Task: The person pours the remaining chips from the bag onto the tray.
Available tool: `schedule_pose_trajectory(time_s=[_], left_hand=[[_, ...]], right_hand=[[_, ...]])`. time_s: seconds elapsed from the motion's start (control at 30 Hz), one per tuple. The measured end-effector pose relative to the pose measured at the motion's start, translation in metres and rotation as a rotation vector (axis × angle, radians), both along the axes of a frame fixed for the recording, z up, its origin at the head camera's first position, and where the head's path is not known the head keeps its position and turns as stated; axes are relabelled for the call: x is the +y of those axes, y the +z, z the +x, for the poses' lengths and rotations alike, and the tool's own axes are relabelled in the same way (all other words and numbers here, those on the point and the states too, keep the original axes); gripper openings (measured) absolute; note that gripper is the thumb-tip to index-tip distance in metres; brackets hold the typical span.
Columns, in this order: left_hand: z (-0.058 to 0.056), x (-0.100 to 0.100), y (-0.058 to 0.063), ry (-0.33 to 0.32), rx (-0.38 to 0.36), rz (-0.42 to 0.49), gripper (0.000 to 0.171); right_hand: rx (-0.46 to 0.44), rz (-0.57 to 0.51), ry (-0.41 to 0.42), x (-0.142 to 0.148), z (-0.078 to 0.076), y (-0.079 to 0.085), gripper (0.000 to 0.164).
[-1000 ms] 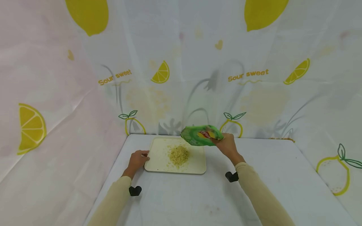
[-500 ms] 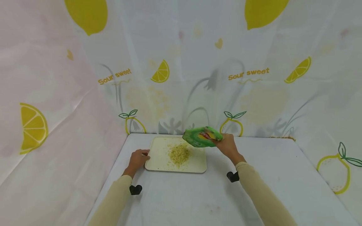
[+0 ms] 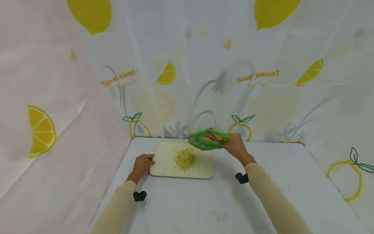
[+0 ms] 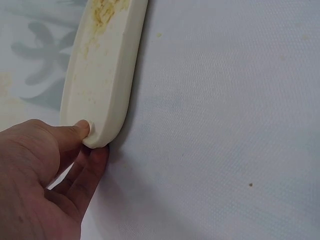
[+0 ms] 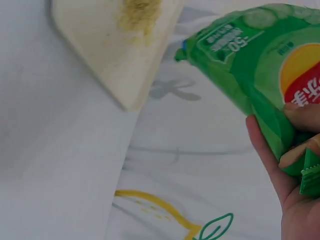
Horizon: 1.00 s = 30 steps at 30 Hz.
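Note:
A cream rectangular tray (image 3: 163,162) lies on the table, bearing a loose heap of yellow chip crumbs (image 3: 185,159). My left hand (image 3: 142,165) pinches the tray's left end, thumb on the rim and fingers beneath, as the left wrist view shows. Over the tray's far right part, my right hand (image 3: 235,145) grips a green chip bag (image 3: 201,139) by one end. The bag is tilted with its other end toward the heap. In the right wrist view, thumb and fingers close round the crumpled end of the bag (image 5: 240,75).
The table (image 3: 187,204) has a white cover with a few small specks. Behind it hangs a white cloth (image 3: 193,65) printed with lemons, closing off the back and sides. Scattered crumbs surround the heap on the tray.
My right hand dips slightly with the bag, then lifts it a little again. The left hand keeps its hold on the tray, and the heap looks about the same.

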<state>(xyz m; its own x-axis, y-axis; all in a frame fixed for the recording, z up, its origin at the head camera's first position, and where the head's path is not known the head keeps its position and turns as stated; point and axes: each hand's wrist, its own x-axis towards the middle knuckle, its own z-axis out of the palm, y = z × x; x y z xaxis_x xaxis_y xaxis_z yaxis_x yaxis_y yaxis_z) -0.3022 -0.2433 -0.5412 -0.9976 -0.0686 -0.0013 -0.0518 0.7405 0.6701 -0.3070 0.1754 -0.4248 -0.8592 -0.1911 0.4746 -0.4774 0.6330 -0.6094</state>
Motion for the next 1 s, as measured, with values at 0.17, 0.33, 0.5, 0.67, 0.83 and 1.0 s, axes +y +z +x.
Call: schedule_pose_trajectory(time_s=[0.17, 0.33, 0.5, 0.67, 0.83, 1.0], left_hand=[[0.001, -0.001, -0.003, -0.005, 0.000, 0.006, 0.040], [0.003, 0.000, -0.001, 0.002, 0.011, 0.009, 0.040], [0.002, 0.000, 0.003, -0.002, 0.024, 0.002, 0.040], [0.001, -0.001, 0.003, -0.003, 0.029, -0.016, 0.039], [0.000, 0.000, 0.003, -0.002, 0.025, -0.015, 0.039], [0.001, 0.001, 0.004, 0.004, 0.022, -0.014, 0.039]], right_hand=[[-0.021, -0.042, -0.001, 0.000, 0.004, 0.003, 0.008], [-0.111, 0.039, 0.024, -0.001, 0.005, 0.001, 0.011], [-0.057, 0.062, 0.020, 0.000, 0.002, 0.002, 0.010], [0.020, 0.038, 0.022, -0.001, -0.003, 0.003, 0.008], [-0.041, 0.185, 0.039, 0.000, -0.009, -0.001, 0.006], [-0.037, 0.199, 0.032, 0.002, -0.009, -0.001, 0.007]])
